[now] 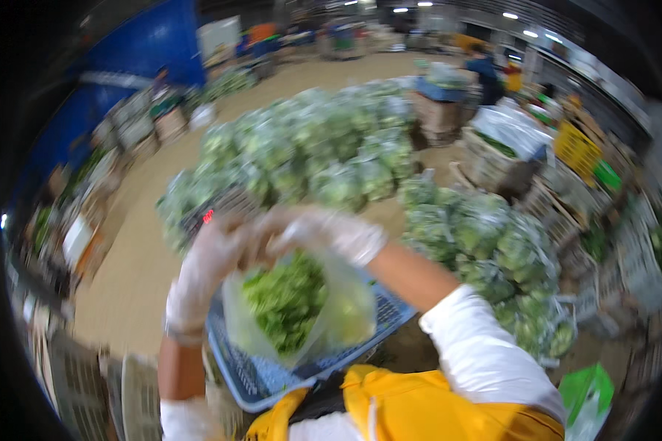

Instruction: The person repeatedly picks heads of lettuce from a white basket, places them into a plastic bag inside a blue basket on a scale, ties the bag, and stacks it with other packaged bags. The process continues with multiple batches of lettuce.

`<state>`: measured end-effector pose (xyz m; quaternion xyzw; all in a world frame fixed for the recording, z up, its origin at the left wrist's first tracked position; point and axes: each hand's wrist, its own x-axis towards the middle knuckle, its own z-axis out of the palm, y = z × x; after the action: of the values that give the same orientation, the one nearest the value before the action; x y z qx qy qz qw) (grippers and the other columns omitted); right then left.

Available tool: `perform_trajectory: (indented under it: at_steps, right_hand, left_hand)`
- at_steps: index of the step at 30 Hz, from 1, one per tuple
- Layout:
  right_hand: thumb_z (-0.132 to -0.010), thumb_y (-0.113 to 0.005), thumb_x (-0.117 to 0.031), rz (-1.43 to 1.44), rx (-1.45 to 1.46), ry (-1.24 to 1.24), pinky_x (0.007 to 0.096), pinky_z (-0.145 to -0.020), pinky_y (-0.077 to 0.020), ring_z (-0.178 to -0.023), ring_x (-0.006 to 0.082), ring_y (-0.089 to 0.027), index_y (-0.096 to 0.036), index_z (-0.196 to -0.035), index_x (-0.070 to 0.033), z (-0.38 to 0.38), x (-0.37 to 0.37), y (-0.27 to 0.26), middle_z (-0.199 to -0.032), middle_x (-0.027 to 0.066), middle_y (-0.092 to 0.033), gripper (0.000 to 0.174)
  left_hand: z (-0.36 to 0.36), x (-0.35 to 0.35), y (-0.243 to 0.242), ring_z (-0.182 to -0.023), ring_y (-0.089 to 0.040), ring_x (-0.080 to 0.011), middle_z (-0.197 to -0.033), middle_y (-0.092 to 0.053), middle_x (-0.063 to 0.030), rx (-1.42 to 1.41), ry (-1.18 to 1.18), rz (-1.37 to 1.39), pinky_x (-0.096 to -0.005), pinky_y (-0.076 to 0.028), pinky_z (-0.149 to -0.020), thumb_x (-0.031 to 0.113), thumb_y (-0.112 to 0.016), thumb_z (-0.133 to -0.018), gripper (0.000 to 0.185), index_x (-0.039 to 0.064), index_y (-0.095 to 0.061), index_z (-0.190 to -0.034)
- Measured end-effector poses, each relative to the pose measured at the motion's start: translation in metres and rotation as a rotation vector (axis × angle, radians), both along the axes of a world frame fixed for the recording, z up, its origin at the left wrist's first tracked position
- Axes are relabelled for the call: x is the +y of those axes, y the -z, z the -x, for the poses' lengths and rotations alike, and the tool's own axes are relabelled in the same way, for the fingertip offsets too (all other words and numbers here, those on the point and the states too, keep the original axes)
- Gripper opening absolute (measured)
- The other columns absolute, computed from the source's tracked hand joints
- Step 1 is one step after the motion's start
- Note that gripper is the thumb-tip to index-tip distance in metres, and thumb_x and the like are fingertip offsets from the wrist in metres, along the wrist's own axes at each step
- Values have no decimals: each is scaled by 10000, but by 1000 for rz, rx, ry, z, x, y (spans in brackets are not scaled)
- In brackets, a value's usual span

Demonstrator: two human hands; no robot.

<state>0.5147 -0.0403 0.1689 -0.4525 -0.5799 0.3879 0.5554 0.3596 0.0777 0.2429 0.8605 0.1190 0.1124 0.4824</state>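
Observation:
Leafy green lettuce (287,306) shows in the mouth of a translucent plastic bag (350,311). The bag sits in a shallow blue plastic basket (254,394) in front of my body. My left hand (215,259) and my right hand (323,229) both wear thin translucent gloves. They come together over the bag's far side, fingers bent inward and blurred. Whether the fingers grip the bag's edge is too blurred to tell. Just beyond my left hand is a scale (220,206) with a lit red display.
Many bagged green vegetables (309,132) lie on the floor ahead, with more bagged vegetables (480,242) to the right. Crates (491,160) and a yellow crate (576,151) stand farther right. Pale plastic crates (80,380) are at lower left. A person (482,71) stands at back right.

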Motion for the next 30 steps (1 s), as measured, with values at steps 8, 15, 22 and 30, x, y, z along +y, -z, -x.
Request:
perform_trajectory:
  at_steps: [8,15,22,30]
  right_hand:
    - [-738,-717,-154,-62,-794,-188,335,-689,-492,-816,200,-616,-688,-864,-39,25,-39,-1,-863,88,-654,173]
    - [-634,-756,-172,95,-878,-587,320,-630,-435,-715,189,-569,-716,-865,-69,60,-36,-38,-870,67,-671,256]
    - [-854,-651,-428,353,326,-157,200,-464,-290,-556,30,-402,-694,-1057,-144,42,-49,73,-711,-61,-542,352]
    - [-827,-659,-349,195,-35,729,297,-575,-480,-614,138,-566,-684,-1008,-75,18,-27,162,-727,31,-621,329]
  left_hand:
    - [86,-19,86,-768,-602,-161,-857,-640,-85,-334,-258,-363,-266,-463,-709,63,-533,-858,190,0,-603,-1022]
    - [43,-33,206,-894,-589,-189,-1024,-613,-90,35,297,203,-313,-456,-783,181,-514,-917,300,12,-565,-1160]
    - [19,-16,228,-1062,-535,-184,-1204,-537,-95,-183,116,269,-329,-405,-909,266,-500,-950,416,22,-475,-1286]
    - [27,3,293,-673,-455,-64,-862,-516,27,-33,51,1163,-186,-364,-599,312,-485,-965,272,87,-533,-1110]
